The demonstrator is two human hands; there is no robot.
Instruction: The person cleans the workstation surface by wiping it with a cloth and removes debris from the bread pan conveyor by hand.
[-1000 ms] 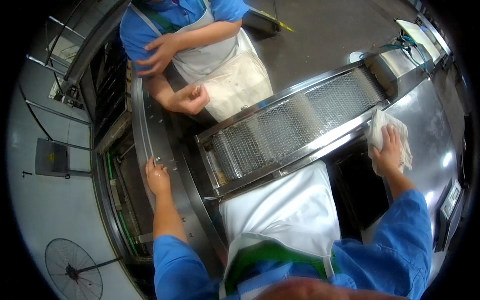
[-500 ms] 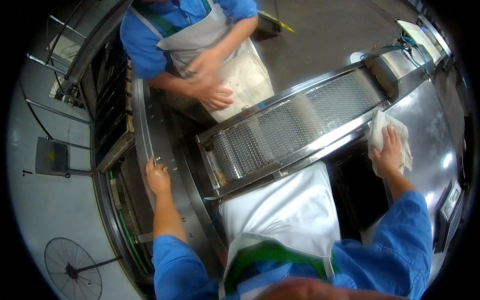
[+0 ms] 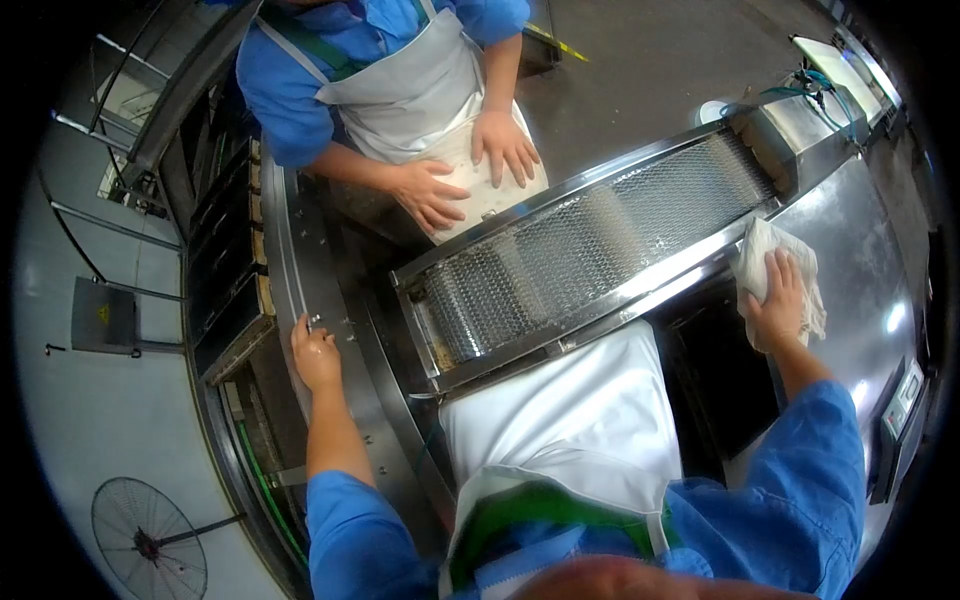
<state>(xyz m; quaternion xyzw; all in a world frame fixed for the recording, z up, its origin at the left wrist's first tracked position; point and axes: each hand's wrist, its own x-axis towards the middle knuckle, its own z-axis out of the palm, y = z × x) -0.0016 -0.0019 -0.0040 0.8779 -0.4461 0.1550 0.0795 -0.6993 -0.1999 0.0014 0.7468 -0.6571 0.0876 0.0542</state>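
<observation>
My left hand (image 3: pixel 316 355) is at the steel rail (image 3: pixel 290 260) along the left machine, its fingers curled over the edge beside a small metal knob (image 3: pixel 316 320). On the right, my right hand (image 3: pixel 778 300) has a crumpled white cloth (image 3: pixel 800 250) under its palm and fingers. The cloth lies on the shiny steel cover (image 3: pixel 850 225). Between my arms runs a narrow conveyor with a wire mesh belt (image 3: pixel 590 245), its near end close to my white apron (image 3: pixel 570 410).
Across the conveyor stands a co-worker in a blue shirt and white apron (image 3: pixel 410 100), both hands on the apron. Dark trays (image 3: pixel 235 290) line the left machine. A control panel (image 3: pixel 900 400) is at far right, a wall fan (image 3: pixel 148 545) at lower left.
The co-worker's hands, blurred together before, are now apart and spread on the apron. The dark trays on the left have shifted toward me. My own hands have stayed in place.
</observation>
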